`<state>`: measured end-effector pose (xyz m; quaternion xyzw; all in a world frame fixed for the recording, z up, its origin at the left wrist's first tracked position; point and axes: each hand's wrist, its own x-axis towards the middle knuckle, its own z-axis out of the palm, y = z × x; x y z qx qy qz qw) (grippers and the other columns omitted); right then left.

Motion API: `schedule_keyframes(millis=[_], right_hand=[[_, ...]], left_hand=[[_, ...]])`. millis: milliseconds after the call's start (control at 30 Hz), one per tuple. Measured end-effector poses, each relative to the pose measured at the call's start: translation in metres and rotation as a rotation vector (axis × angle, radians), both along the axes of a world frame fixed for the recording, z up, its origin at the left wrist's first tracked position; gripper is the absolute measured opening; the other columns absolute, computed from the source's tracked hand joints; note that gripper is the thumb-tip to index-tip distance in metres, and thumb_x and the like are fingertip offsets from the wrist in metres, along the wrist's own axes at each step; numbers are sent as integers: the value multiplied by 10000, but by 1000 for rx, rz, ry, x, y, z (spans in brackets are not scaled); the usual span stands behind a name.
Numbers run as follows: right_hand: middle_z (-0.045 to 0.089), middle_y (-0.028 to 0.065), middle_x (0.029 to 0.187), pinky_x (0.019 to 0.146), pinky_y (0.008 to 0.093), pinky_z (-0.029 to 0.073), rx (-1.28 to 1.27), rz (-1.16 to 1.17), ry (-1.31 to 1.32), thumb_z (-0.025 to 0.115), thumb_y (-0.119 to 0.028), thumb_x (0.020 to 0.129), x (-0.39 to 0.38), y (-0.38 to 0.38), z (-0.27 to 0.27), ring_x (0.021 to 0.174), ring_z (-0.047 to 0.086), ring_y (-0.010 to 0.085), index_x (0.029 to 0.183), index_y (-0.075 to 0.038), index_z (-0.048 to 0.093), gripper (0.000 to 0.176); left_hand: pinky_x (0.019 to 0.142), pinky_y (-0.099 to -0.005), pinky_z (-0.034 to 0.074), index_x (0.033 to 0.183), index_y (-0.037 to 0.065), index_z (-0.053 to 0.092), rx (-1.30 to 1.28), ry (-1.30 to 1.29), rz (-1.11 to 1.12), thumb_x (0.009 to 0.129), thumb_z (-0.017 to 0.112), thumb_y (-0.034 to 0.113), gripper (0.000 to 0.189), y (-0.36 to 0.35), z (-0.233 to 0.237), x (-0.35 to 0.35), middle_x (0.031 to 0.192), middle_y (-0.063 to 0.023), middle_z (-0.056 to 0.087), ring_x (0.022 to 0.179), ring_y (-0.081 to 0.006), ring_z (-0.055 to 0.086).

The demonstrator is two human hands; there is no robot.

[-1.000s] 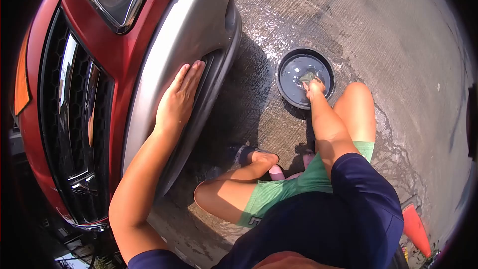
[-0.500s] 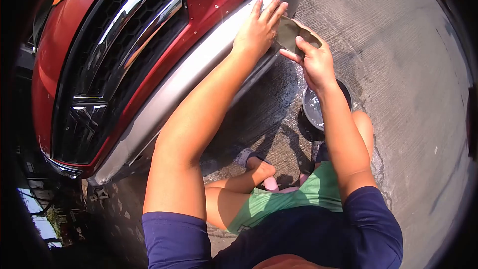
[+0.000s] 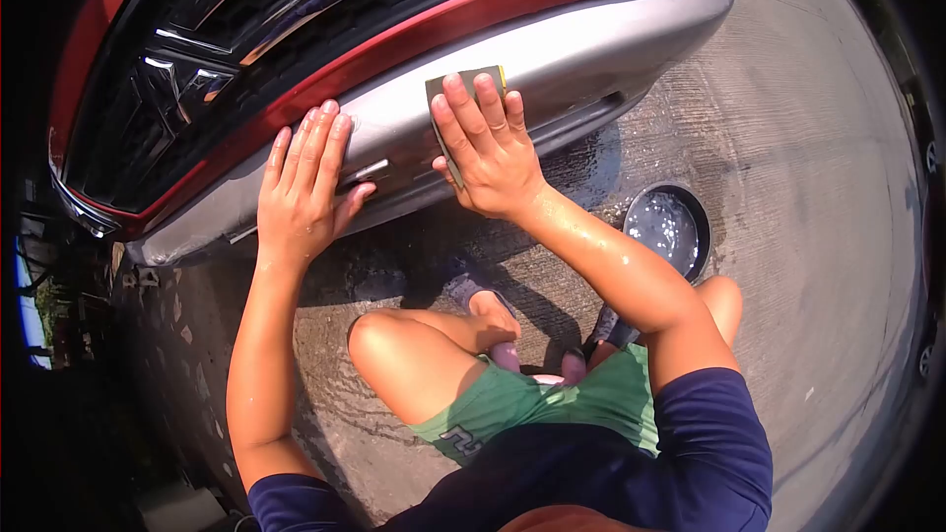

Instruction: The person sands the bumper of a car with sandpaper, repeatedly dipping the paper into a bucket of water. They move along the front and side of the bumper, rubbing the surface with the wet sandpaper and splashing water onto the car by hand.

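Note:
My right hand (image 3: 490, 153) presses a folded, dark grey-green sheet of sandpaper (image 3: 440, 91) with a thin yellow edge against the bumper. Its fingers lie over the sheet, and the palm hides much of it. The bumper (image 3: 581, 39) is silver-grey and belongs to a red vehicle. To the left, my left hand (image 3: 301, 192) lies open on the bumper, its fingertips near the red panel (image 3: 394, 54) above. Nothing shows in that hand. Both forearms carry water drops.
A dark bucket (image 3: 668, 232) of sudsy water stands on the wet concrete (image 3: 729, 167) right of my knees. Above the bumper are the black grille (image 3: 345, 5) and chrome trim (image 3: 187, 74). My bent legs are below, close to the bumper.
My right hand has moved left from beyond the bumper's end, bringing the sandpaper onto its face. My left hand has shifted left and down along the bumper. The view has turned.

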<state>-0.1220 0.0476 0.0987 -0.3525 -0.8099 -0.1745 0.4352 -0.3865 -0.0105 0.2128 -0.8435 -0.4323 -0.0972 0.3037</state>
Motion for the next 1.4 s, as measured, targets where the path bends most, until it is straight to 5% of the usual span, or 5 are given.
schedule_keyframes(millis=[200,833,967,1300,1400], right_hand=[[307,-24,1737,1302,575,-62,71,20,-234,569,-313,1015,25,9,-83,1642,130,294,1612,-240,464,610],[281,-26,1747,1289,605,-84,31,-48,-5,628,-397,973,-59,-13,-21,1641,64,369,1587,-280,507,636],[425,55,1663,1288,621,-24,-108,-76,-243,643,-371,957,-26,-14,-130,1615,170,391,1579,-263,509,646],[290,268,1697,1298,497,166,-636,66,697,425,-171,1101,-15,-74,-95,1595,202,457,1632,58,282,596],[520,102,1138,975,294,391,-744,-72,1092,364,-246,1151,-20,-74,-44,1027,467,194,1655,52,204,607]], left_hand=[[1096,-433,488,1407,205,639,438,-140,67,936,621,683,671,8,-34,-17,1418,-34,677,1275,-253,651],[1048,-374,418,1093,181,760,678,-588,101,900,662,601,472,32,-57,15,1130,32,791,1078,-225,734],[1036,-365,428,1058,162,769,661,-586,121,902,662,604,481,29,-54,16,1100,19,803,1057,-230,744],[1011,-371,447,1068,130,776,699,-532,50,970,618,606,511,33,-56,13,1108,-16,803,1057,-247,745],[1017,-374,444,1071,124,774,696,-512,67,986,605,602,514,30,-58,13,1116,-22,802,1068,-252,740]])
